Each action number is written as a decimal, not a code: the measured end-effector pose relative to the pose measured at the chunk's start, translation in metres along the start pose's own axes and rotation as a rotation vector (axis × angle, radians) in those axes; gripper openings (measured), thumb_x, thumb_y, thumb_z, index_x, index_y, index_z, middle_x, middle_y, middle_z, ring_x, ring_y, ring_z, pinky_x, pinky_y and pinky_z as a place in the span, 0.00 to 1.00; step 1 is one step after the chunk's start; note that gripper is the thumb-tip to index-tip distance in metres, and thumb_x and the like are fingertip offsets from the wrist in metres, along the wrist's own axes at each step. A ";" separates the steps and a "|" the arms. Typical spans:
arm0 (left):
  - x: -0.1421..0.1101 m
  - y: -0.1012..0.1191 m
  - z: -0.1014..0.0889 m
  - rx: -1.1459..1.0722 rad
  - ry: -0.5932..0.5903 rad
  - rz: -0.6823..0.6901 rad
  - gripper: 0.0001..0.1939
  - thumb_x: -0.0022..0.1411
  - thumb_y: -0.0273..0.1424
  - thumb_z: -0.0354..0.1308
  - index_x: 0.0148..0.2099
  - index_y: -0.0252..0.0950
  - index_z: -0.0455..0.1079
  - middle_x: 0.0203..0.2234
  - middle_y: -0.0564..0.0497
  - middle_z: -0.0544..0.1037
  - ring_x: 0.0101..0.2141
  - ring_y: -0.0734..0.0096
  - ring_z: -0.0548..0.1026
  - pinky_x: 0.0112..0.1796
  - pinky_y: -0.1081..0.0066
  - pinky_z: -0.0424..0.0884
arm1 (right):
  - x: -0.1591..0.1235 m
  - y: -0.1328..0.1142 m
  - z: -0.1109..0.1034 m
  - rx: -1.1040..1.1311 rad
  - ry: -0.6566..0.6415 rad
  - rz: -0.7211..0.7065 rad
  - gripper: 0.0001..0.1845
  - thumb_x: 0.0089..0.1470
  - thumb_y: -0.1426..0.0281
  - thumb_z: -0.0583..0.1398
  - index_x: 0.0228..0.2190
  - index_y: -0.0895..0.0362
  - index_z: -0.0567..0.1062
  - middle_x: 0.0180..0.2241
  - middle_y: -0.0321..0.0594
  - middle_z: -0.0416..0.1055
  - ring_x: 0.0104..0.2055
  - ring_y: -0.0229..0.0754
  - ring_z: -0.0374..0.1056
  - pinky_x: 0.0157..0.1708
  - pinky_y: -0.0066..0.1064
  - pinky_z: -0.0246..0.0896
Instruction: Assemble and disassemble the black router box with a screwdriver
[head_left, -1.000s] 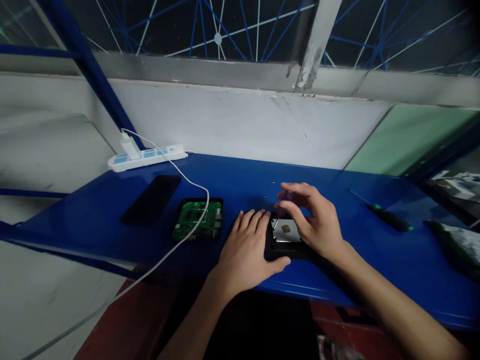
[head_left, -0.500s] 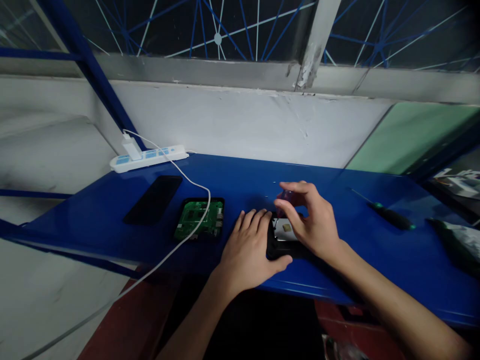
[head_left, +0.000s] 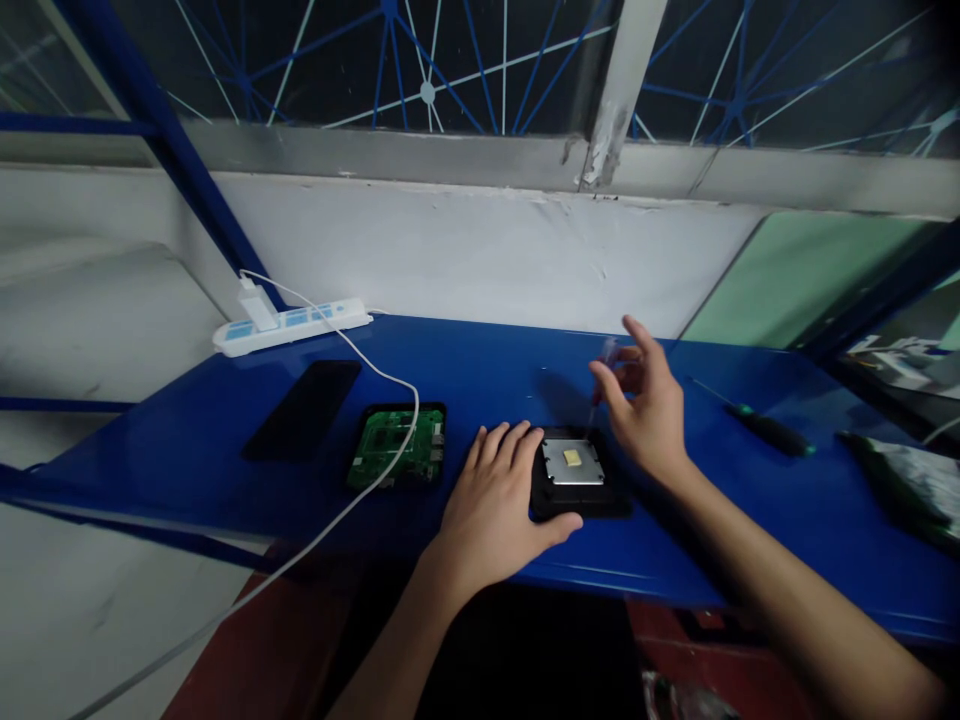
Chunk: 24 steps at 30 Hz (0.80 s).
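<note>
My right grip (head_left: 649,400) is curled around the driver (head_left: 608,352), thumb and bent fingers closed on its see-through handle, with one finger lifted clear. My left grip (head_left: 499,490) is not clenched on anything: it lies spread along the left side of the case (head_left: 592,501), fingertips at its edge and thumb reaching along its near side.

I take the case as my landmark. It sits on the surface (head_left: 465,365) between my two hands, and the plate (head_left: 587,474) inside faces up, with a pale pad (head_left: 572,457) near its middle. The left hand is the nearer one, against the case; the right hangs just off its far right corner, so from there the case lies below and to the left. The driver's long axis slants, handle up and away to the right, shaft down toward the plate's far right corner. The feed is too blurred for me to tell whether the tip touches. The case itself looks nearly square, with no clear long axis.

Left of the case, past my left hand, is the board (head_left: 386,440), crossed by a cable (head_left: 414,395). Right of the case, past my right forearm, lies a screwdriver (head_left: 772,430).
</note>
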<state>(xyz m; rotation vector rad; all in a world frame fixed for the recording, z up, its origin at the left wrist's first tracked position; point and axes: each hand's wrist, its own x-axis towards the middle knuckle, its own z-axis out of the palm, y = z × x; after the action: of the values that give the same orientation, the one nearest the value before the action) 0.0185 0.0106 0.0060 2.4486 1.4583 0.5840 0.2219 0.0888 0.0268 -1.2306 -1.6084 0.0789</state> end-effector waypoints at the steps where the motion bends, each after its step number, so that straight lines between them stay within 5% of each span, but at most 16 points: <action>1: 0.000 0.000 0.000 -0.005 -0.005 0.001 0.45 0.58 0.52 0.63 0.69 0.35 0.53 0.67 0.42 0.61 0.67 0.48 0.54 0.67 0.47 0.48 | 0.007 0.012 -0.003 -0.070 0.013 0.045 0.31 0.61 0.61 0.59 0.63 0.53 0.60 0.41 0.43 0.74 0.27 0.38 0.69 0.32 0.36 0.70; 5: -0.002 0.000 -0.004 -0.031 -0.038 0.000 0.42 0.60 0.52 0.62 0.69 0.42 0.53 0.68 0.43 0.59 0.68 0.46 0.53 0.65 0.43 0.50 | 0.028 0.063 -0.019 -0.447 -0.202 0.101 0.22 0.60 0.61 0.59 0.53 0.59 0.73 0.36 0.45 0.75 0.32 0.45 0.72 0.37 0.38 0.68; 8: -0.003 0.002 -0.008 -0.043 -0.053 -0.013 0.36 0.60 0.49 0.64 0.65 0.46 0.57 0.68 0.43 0.58 0.68 0.42 0.52 0.63 0.39 0.54 | 0.032 0.088 -0.029 -0.763 -0.414 0.136 0.23 0.63 0.63 0.53 0.56 0.57 0.72 0.44 0.50 0.75 0.37 0.48 0.75 0.37 0.38 0.67; 16: -0.003 0.002 -0.010 -0.056 -0.047 -0.007 0.24 0.60 0.48 0.65 0.52 0.43 0.66 0.67 0.43 0.60 0.68 0.43 0.53 0.62 0.38 0.55 | 0.030 0.101 -0.036 -0.839 -0.509 0.140 0.27 0.63 0.56 0.52 0.57 0.56 0.71 0.47 0.55 0.73 0.37 0.52 0.76 0.34 0.41 0.67; 19: -0.003 0.001 -0.008 -0.049 -0.058 -0.012 0.24 0.60 0.48 0.64 0.53 0.43 0.66 0.68 0.43 0.59 0.68 0.42 0.52 0.62 0.37 0.56 | 0.031 0.104 -0.046 -0.805 -0.450 0.149 0.32 0.61 0.51 0.54 0.58 0.57 0.70 0.47 0.57 0.73 0.36 0.54 0.75 0.35 0.43 0.67; 24: 0.001 -0.002 -0.005 -0.010 -0.053 0.006 0.25 0.61 0.49 0.64 0.53 0.42 0.65 0.68 0.43 0.58 0.67 0.40 0.54 0.63 0.36 0.52 | 0.030 0.115 -0.075 -0.622 -0.050 0.117 0.27 0.62 0.52 0.56 0.49 0.60 0.76 0.41 0.55 0.75 0.35 0.49 0.72 0.36 0.40 0.63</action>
<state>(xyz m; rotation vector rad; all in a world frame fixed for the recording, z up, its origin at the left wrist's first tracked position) 0.0152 0.0122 0.0102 2.4427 1.4246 0.5229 0.3566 0.1270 0.0125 -1.8060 -1.6594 -0.3445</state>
